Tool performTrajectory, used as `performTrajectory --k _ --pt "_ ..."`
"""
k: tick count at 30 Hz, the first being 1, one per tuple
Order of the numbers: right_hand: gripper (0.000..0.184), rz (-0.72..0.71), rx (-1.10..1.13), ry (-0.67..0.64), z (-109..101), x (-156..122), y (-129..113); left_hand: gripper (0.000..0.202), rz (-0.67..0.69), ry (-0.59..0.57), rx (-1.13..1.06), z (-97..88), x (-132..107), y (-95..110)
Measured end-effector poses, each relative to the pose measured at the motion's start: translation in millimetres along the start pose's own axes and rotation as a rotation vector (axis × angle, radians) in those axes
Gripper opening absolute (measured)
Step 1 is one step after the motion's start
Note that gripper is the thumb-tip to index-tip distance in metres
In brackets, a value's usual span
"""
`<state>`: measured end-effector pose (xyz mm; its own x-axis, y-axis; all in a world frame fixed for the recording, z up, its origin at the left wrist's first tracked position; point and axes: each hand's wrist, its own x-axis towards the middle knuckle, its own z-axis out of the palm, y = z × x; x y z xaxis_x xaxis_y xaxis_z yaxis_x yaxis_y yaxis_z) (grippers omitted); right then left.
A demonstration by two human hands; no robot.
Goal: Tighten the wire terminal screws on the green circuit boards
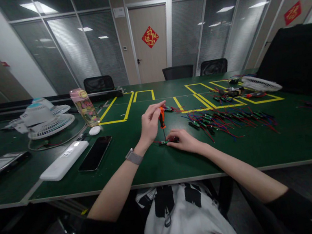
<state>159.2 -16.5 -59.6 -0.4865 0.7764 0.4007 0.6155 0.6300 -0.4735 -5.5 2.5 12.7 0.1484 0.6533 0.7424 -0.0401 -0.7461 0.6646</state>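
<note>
My left hand (150,124) is closed around the upper part of an orange-and-black screwdriver (162,118), which stands upright with its shaft pointing down. The tip meets a small green circuit board (163,143) lying on the green table. From the right, my right hand (182,139) grips the board's end and holds it against the tabletop; its fingers partly cover the board. Just beyond the screwdriver lies another small board with red wires (169,108). To the right spreads a pile of wired circuit boards (228,117).
At left are a phone (95,154), a white power bank (64,161), a white earbud case (95,130), a pink-lidded bottle (85,107) and white fans (51,125). Yellow tape (113,122) marks the table. A fan part (261,83) and a black screen (302,60) stand at right.
</note>
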Motion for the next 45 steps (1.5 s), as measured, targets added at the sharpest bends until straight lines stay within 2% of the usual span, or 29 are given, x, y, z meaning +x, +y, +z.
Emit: performTrajectory --k 3,7,12,14,20,26,28,37,42,45 --pt "0.010 0.001 -0.002 0.000 -0.2 0.3 -0.6 0.025 -0.063 0.000 -0.057 0.6 0.3 -0.4" --pt "0.010 -0.008 -0.004 0.009 -0.1 0.4 -0.1 0.020 -0.057 0.040 0.018 0.8 1.3 -1.7" --pt "0.010 -0.010 -0.014 0.005 0.4 0.4 1.4 0.031 -0.096 -0.091 -0.070 0.4 3.6 -4.8" --pt "0.010 -0.011 -0.017 0.004 0.7 0.4 1.6 0.033 -0.118 -0.111 -0.121 0.9 3.2 -5.1" --pt "0.010 -0.005 -0.020 0.003 0.8 0.2 1.3 0.026 -0.019 -0.010 0.060 1.2 -0.2 -3.5" --pt "0.010 -0.004 -0.012 -0.003 -0.2 0.7 0.5 0.034 -0.079 -0.091 -0.051 2.5 0.7 -3.5" --pt "0.010 -0.001 -0.016 -0.001 -0.3 0.8 0.1 0.035 -0.092 -0.084 -0.055 3.2 0.1 -3.5" --pt "0.010 0.003 -0.004 0.008 1.1 0.7 0.8 0.025 0.193 0.032 0.388 0.9 -5.0 1.1" --pt "0.010 -0.011 -0.004 0.005 1.7 0.6 2.3 0.031 0.142 -0.045 0.212 2.2 -4.0 0.8" --pt "0.010 -0.004 -0.002 0.005 1.7 0.4 2.4 0.026 0.099 -0.008 0.185 2.5 -3.3 -1.7"
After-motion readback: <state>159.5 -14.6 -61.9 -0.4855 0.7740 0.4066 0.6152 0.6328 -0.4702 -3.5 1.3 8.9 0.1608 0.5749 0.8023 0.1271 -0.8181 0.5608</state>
